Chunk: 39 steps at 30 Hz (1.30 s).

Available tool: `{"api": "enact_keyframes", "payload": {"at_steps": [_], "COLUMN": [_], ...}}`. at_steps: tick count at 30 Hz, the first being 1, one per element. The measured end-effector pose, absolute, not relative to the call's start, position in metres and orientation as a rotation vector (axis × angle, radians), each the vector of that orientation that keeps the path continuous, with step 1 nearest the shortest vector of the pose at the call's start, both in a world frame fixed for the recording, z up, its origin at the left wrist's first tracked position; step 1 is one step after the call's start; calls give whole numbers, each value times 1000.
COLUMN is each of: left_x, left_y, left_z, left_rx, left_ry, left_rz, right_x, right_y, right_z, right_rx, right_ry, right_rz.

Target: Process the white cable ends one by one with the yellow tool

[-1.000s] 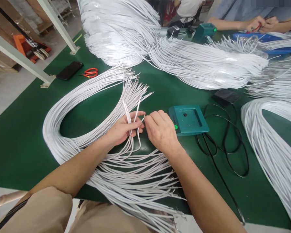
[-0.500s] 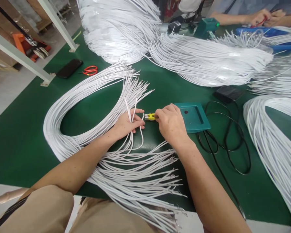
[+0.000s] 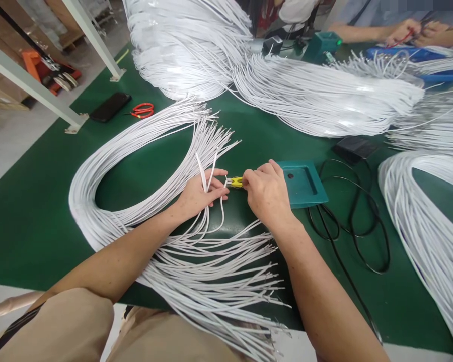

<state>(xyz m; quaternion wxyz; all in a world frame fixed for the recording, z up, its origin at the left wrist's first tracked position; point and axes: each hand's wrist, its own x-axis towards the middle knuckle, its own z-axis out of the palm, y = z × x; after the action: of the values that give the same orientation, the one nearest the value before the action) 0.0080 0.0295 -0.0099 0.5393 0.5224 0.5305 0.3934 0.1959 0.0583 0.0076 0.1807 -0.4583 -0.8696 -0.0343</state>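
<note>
My left hand (image 3: 197,195) is closed on a few white cables (image 3: 222,213), whose ends rise between its fingers. My right hand (image 3: 269,193) grips a small tool with yellow handles (image 3: 236,182). The metal jaws of the tool are at a cable end beside my left fingertips; whether they are closed on it is too small to tell. A looped bundle of white cables (image 3: 83,188) lies around and under my left forearm, its lower ends fanned out near the table's front edge.
Behind my right hand is a teal tray (image 3: 305,183), with black cord (image 3: 373,216) to its right. Red scissors (image 3: 142,110) and a black phone (image 3: 110,106) lie at the back left. Large cable bundles (image 3: 324,95) fill the back. Another person's hands (image 3: 403,32) work at top right.
Both hands keep nearly the same place and hold the same things. The view has shifted slightly. At top right, the other person's hands have moved a little.
</note>
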Motion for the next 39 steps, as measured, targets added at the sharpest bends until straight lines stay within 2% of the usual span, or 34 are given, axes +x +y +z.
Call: {"api": "enact_keyframes", "payload": {"at_steps": [23, 30, 39], "left_x": [11, 10, 10], "left_y": [25, 27, 34], "left_z": [-8, -10, -17], "left_rx": [1225, 1204, 1150], "left_ry": [1234, 1277, 1370], "left_rz": [1011, 999, 928], "right_x": [170, 187, 200], "right_y": [44, 49, 62], "right_z": [12, 13, 9], "right_rx": [-1267, -1382, -1316], "right_ry": [-2111, -2294, -2520], "right_rz": [372, 2, -95]}}
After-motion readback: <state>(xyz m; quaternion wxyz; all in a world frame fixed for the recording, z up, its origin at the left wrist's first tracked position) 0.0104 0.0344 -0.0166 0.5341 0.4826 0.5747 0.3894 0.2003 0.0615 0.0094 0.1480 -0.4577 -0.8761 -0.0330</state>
